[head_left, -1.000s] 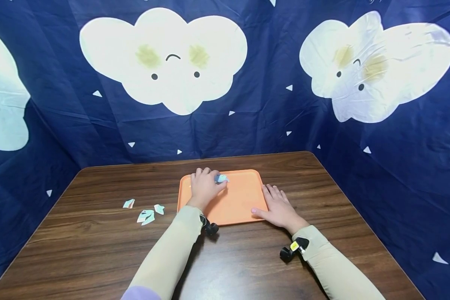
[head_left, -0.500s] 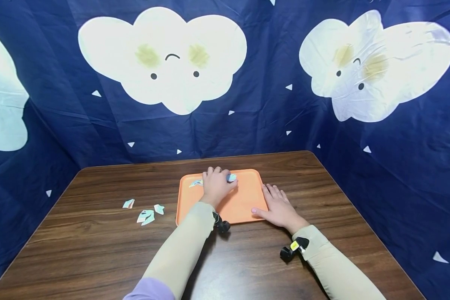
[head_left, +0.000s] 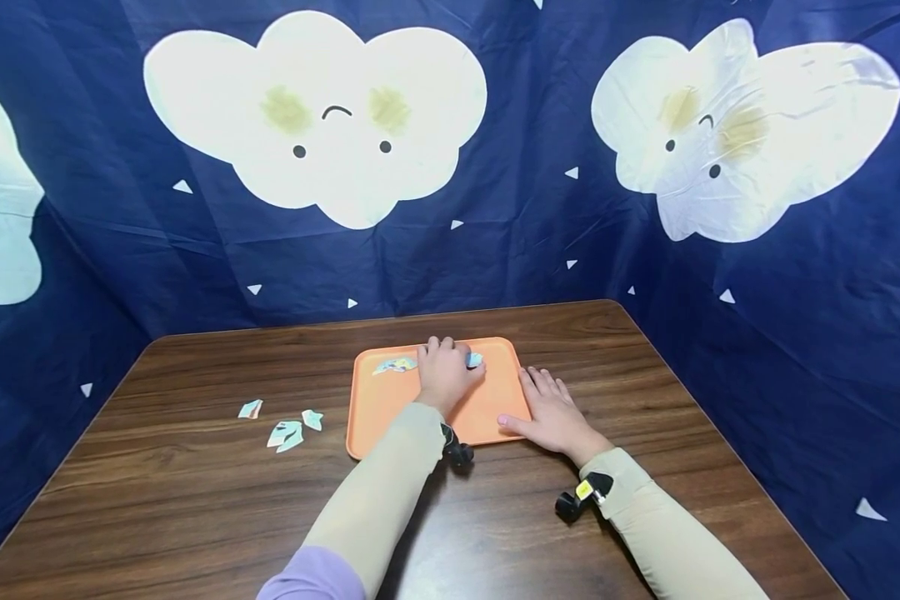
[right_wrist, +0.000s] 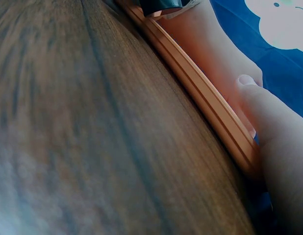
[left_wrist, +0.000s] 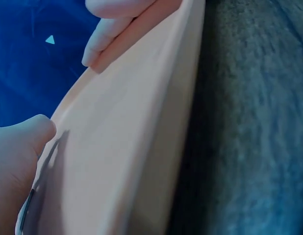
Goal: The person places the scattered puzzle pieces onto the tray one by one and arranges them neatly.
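Note:
In the head view, my left hand point(head_left: 446, 375) is over the upper middle of the orange tray point(head_left: 375, 421). It holds a light-blue picture piece point(head_left: 474, 360) between thumb and fingers. Other patterned pieces point(head_left: 394, 365) lie on the tray just left of that hand. The left wrist view has the left thumb point(left_wrist: 24, 147) low over the tray, a thin dark edge beneath it. My right hand point(head_left: 553, 417) rests spread at the tray's right side, its thumb over the rim. Its thumb point(right_wrist: 247, 83) also appears in the right wrist view.
Several loose pale-blue pieces point(head_left: 285, 435) lie on the brown wooden table point(head_left: 157, 500) left of the tray. A dark blue cloth point(head_left: 525, 250) with white clouds hangs behind and beside the table. Both wrists carry small black cameras.
My left hand has slid to the right across the tray with the picture piece, uncovering the patterned pieces behind it. The right hand stays at the tray's edge. The head view has shifted slightly.

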Demonstrator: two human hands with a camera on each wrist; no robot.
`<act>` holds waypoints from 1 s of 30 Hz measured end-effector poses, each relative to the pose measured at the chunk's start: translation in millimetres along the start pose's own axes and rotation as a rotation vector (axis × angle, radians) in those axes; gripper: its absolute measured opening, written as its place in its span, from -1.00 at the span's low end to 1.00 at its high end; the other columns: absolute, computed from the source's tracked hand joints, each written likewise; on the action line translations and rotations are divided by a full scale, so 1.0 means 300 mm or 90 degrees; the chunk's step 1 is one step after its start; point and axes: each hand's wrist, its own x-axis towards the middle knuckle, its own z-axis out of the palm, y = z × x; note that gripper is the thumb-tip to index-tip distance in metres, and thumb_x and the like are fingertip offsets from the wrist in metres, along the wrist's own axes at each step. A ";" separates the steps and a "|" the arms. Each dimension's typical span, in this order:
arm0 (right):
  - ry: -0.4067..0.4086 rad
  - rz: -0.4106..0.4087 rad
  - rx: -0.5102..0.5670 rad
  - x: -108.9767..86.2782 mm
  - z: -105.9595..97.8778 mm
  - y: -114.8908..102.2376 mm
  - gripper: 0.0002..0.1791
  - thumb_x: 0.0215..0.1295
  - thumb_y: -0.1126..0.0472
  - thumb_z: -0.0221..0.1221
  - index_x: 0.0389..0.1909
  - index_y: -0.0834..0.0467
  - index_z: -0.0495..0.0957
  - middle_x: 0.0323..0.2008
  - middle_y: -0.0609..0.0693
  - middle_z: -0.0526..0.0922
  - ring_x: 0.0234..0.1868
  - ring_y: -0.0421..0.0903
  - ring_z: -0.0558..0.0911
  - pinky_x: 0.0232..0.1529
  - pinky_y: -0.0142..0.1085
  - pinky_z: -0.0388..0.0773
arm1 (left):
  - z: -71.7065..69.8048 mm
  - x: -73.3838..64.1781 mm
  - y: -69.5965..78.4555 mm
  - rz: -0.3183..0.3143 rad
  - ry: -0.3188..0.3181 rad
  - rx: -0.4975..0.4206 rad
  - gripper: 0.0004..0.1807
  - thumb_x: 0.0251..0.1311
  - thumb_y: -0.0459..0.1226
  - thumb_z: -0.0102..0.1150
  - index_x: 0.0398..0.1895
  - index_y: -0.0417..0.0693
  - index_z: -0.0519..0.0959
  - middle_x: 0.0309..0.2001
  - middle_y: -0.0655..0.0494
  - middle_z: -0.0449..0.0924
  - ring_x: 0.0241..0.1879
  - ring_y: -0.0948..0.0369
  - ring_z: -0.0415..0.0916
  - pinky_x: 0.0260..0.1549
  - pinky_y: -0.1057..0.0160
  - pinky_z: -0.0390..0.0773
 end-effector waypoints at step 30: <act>-0.003 0.004 -0.011 0.005 0.001 0.002 0.19 0.25 -0.54 0.00 0.60 0.24 -0.04 0.54 0.31 0.08 0.57 0.26 -0.01 0.49 0.20 -0.13 | -0.039 -0.111 0.028 0.116 -0.117 0.048 -0.46 0.42 0.12 -0.04 0.24 0.03 0.60 0.20 0.06 0.48 0.05 -0.02 0.26 0.11 -0.04 0.25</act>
